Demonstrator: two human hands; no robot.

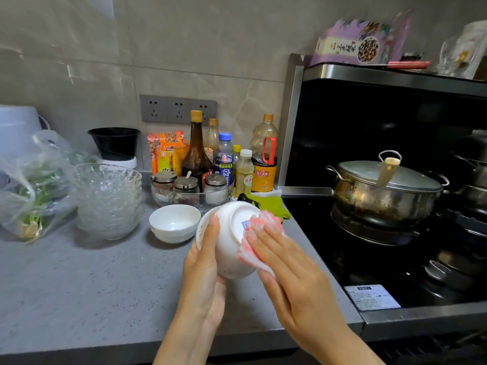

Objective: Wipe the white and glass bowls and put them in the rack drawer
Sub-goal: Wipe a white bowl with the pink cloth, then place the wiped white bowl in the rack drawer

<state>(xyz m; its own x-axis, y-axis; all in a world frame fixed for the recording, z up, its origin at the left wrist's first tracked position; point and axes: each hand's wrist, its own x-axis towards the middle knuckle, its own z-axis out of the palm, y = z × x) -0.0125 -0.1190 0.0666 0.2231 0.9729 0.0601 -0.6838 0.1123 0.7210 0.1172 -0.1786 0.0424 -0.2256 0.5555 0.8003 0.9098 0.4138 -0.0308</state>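
Above a speckled grey countertop (79, 291), a left hand (205, 262) grips a tilted white ceramic bowl (229, 246) by its rim. The right hand (287, 262), fingers flat, presses a pink-and-white cloth (259, 231) against its base. Behind, a second white bowl (174, 223) sits beside a stack of clear glass bowls (108, 200).

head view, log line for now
step: wiping held white bowl; left hand: grips it; right hand: presses pink cloth on base; waiting: glass bowl stack
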